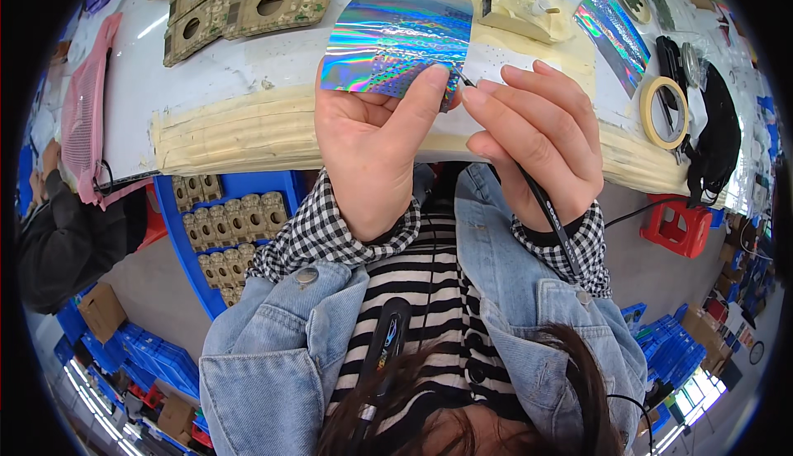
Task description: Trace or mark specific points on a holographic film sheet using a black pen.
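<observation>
Left hand [372, 146] pinches shiny rainbow-silver foil sheet [401, 35] near the front edge of the white table [132, 97], right hand [545, 121] gripping slim black pointed tool [547, 212], tip at sheet's lower right corner.

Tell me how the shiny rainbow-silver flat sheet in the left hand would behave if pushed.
The shiny rainbow-silver flat sheet would probably flex, since it already bows in a smooth curve. It looks light: the left hand pinches it near its lower edge. Its glossy, mirror-like face suggests it may slide easily.
</observation>
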`<state>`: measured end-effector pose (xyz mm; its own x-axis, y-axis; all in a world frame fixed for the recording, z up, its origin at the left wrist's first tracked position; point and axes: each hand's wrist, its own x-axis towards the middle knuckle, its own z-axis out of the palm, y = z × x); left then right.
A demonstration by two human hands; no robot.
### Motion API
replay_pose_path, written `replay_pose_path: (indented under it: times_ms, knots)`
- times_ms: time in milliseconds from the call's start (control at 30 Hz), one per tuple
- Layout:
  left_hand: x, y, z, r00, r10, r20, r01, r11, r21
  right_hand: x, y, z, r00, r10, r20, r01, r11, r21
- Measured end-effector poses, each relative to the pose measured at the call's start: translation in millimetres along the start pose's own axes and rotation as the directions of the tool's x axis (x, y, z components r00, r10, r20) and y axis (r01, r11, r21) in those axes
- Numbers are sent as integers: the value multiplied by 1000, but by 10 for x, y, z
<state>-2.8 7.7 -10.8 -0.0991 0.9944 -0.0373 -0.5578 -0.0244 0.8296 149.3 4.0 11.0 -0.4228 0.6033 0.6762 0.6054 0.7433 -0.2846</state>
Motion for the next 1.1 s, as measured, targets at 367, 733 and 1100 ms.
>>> replay_pose_path:
  times_ms: [367, 733, 1100]
  knots:
    - [1, 10, 17, 1000, -12, -13, 12, 1000, -14, -11, 33, 65, 996, -24, -80, 20, 999, -46]
    - [37, -5, -37, 1000, 1, -11, -1, 1000, 22, -16, 33, 28, 997, 2, -71, -3, 1000, -13]
    - [80, 11, -112, 993, 82, -87, -80, 997, 17, -218, 214, 206, 994, 98, 50, -88, 980, -176]
